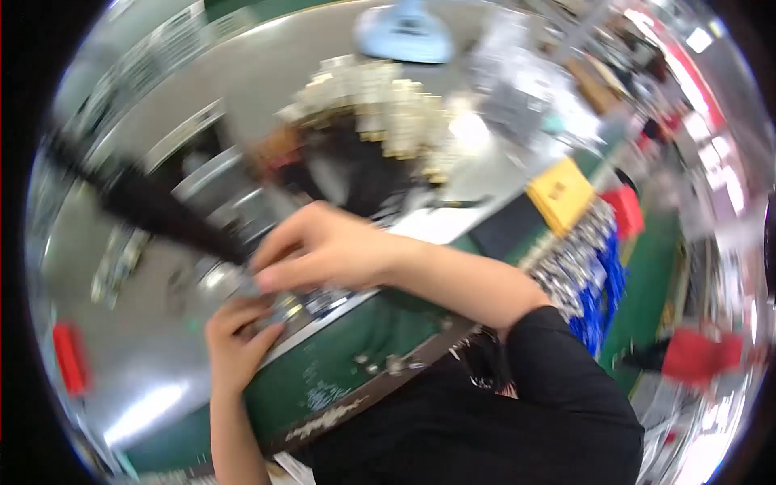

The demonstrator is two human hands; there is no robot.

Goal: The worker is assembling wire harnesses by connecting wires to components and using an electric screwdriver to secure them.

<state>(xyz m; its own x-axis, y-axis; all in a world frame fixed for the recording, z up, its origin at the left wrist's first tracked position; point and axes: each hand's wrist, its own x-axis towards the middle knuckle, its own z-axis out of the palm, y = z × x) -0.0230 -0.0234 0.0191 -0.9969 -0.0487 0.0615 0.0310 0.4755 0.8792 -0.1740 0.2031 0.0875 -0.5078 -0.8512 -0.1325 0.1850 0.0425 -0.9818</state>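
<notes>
My right hand (pixel 327 249) reaches across the metal worktop with thumb and fingers pinched together. Just below it, my left hand (pixel 236 339) is closed, its fingers curled toward the same spot. Whatever small parts lie between the fingertips are too blurred to name. A long black tool-like shape (pixel 162 212) slants down from the upper left, its end close to my right fingertips; motion smears it. A shiny rounded metal part (pixel 218 279) shows beside the fingertips.
Rows of cream-white connector-like pieces with black leads (pixel 372 101) lie beyond my hands. To the right are a yellow pad (pixel 559 194), a heap of metal parts with blue leads (pixel 586 275) and clear plastic bags (pixel 525 81). A red object (pixel 71 358) sits at far left.
</notes>
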